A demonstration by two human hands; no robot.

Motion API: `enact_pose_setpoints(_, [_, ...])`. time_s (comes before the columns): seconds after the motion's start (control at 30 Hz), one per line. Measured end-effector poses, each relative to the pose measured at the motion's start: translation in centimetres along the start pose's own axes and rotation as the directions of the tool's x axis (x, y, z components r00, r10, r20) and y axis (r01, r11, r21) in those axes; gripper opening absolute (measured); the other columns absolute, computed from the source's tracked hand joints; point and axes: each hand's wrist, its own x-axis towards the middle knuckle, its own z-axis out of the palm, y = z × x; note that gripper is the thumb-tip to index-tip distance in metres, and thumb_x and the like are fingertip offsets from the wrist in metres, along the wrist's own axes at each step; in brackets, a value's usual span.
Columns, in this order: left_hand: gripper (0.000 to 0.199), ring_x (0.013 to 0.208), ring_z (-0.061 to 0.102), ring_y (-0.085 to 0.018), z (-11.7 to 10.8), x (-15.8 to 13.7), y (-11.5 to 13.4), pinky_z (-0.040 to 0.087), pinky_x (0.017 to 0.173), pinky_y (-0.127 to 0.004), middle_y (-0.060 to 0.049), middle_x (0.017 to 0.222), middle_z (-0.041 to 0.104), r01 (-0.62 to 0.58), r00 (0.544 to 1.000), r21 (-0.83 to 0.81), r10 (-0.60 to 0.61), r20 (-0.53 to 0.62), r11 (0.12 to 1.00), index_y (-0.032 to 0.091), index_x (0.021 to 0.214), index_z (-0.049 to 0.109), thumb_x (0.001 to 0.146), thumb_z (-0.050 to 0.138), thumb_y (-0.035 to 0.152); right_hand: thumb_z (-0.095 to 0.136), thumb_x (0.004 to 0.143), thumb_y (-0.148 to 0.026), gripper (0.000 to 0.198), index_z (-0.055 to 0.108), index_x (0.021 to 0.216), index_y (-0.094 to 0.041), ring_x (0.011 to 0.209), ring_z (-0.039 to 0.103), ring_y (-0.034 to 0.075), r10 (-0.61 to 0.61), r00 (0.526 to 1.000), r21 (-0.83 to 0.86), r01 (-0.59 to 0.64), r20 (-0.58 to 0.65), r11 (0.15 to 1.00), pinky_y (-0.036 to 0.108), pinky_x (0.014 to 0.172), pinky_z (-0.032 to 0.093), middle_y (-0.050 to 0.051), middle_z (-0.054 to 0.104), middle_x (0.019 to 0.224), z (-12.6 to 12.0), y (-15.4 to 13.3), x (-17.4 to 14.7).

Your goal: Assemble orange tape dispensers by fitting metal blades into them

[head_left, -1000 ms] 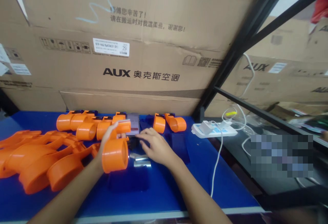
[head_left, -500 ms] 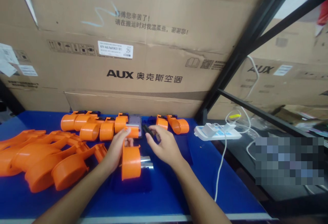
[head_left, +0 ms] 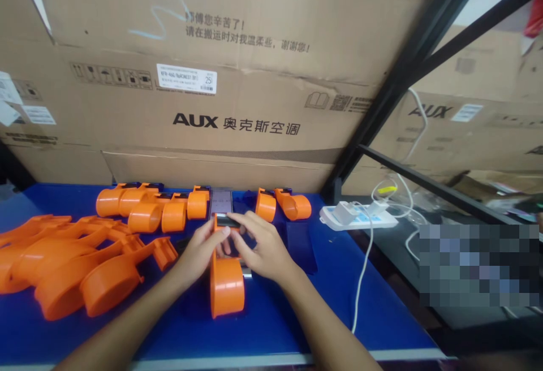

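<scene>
In the middle of the blue table, my left hand (head_left: 200,252) grips an orange plastic tape dispenser (head_left: 228,292) by its upper end, with the round drum hanging toward me. My right hand (head_left: 268,249) pinches a small black strip-like piece (head_left: 228,221) lying against the dispenser's top end, partly covered by my fingers. Whether that piece is fastened cannot be seen. Shiny metal strips (head_left: 248,274) show just behind the drum. To the left lies a heap of orange dispensers (head_left: 108,289). Farther back stand several dispensers with dark tops (head_left: 144,217).
A phone (head_left: 220,197) rests at the back, beyond my hands. Two more dispensers (head_left: 297,207) stand to its right. A white power strip (head_left: 360,221) with cables sits at the right edge beside a black rack post (head_left: 337,193). A large cardboard box (head_left: 127,128) walls the back.
My right hand has moved left and brought the black piece onto the dispenser's top end. The dispenser has shifted slightly right and toward me, so both hands now meet at it.
</scene>
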Motion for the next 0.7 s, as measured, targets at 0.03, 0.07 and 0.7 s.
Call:
enact_pose_setpoints(0.03, [0.035,0.050,0.056,-0.011,0.0,0.0,0.1,0.041,0.049,-0.020,0.001,0.063,0.064,0.029,0.999,-0.038,-0.030,-0.025,0.999,0.016,0.093,0.067,0.087,0.070,0.050,0.057,0.099,-0.027,0.038,0.061,0.137,-0.023,0.079,0.064,0.018,0.009,1.000,0.029,-0.009,0.016,1.000,0.031,0.074,0.054,0.005,0.068,0.092,-0.1,0.0,0.0])
enact_pose_setpoints(0.07, [0.036,0.048,0.055,-0.011,-0.1,0.0,0.3,0.040,0.047,-0.020,0.000,0.061,0.064,0.068,0.996,-0.083,-0.072,-0.055,0.994,0.016,0.086,0.067,0.086,0.071,0.052,0.055,0.100,-0.028,0.040,0.059,0.140,-0.023,0.078,0.064,0.017,0.033,0.999,0.058,-0.034,0.013,0.998,0.031,0.074,0.055,0.005,0.069,0.093,-0.1,0.1,0.1])
enact_pose_setpoints(0.7, [0.044,0.039,0.056,-0.014,-1.4,0.7,1.8,0.048,0.042,-0.025,-0.003,0.051,0.061,0.369,0.893,-0.466,-0.446,-0.062,0.804,0.014,0.070,0.066,0.084,0.070,0.055,0.057,0.096,-0.021,0.042,0.057,0.138,-0.019,0.117,0.068,0.028,0.525,0.835,-0.476,-0.398,0.167,0.784,0.036,0.094,0.052,0.016,0.065,0.132,1.2,2.7,-0.1])
